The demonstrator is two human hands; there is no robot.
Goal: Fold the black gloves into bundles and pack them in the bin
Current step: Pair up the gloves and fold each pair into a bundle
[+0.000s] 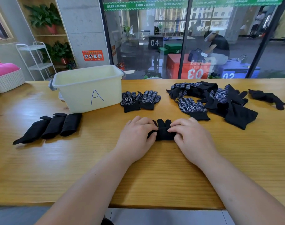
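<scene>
Black knit fabric is bunched between both hands: a half-folded black glove [163, 132] lies on the light wooden table [154, 176], straight in front of the person, with three rounded fingertips of it pointing toward the far side. Bare wood runs from it back to the table's near edge, crossed only by the two forearms. More bare wood lies to the left, between it and three folded black glove bundles [49, 127], which lie side by side and touching.

The left hand [136, 132] rests palm down, its fingers curled in and pinching the glove's left edge. The right hand [192, 133] mirrors it, its fingertips bent onto the right edge and gripping it. Both wrists sit low over the wood.

Beyond the left hand, two dotted black gloves [140, 99] lie flat, side by side, just beside the pale yellow plastic bin [89, 88] marked with a blue A. The bin stands well apart from the hands, near the far edge. Far right, a loose pile of black gloves [216, 101] comes near the right hand's knuckles, and a single plain black glove [266, 98] lies apart from it.

The hands cover the glove's sides, so one glove or a stacked pair cannot be told. The front wall hides the bin's floor.
</scene>
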